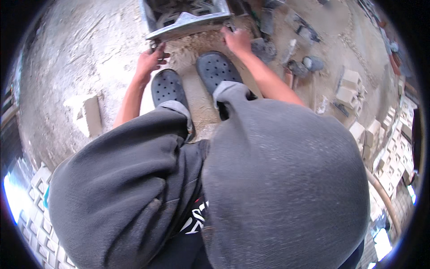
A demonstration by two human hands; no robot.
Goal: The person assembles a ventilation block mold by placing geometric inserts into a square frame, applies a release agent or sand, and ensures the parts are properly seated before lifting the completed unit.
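A grey metal mould (190, 28), a box-like frame with a patterned inside, sits on the floor at the far end. Its top is cut off by the edge of the view. At its near left corner my left hand (151, 60) is closed on a small metal fitting (154, 45), with the other fingers loosely curled. My right hand (237, 41) is closed around a similar fitting (230, 28) at the near right corner; what lies inside its fingers is partly hidden. Both my feet, in dark clogs (218, 67), stand just before the mould.
A pale block (92, 115) lies on the dusty floor at left. To the right are scattered tools, a grey cup-like container (313, 63) and pale cast blocks (349, 87). Rows of patterned blocks (396, 139) stand at far right, more (42, 224) at lower left.
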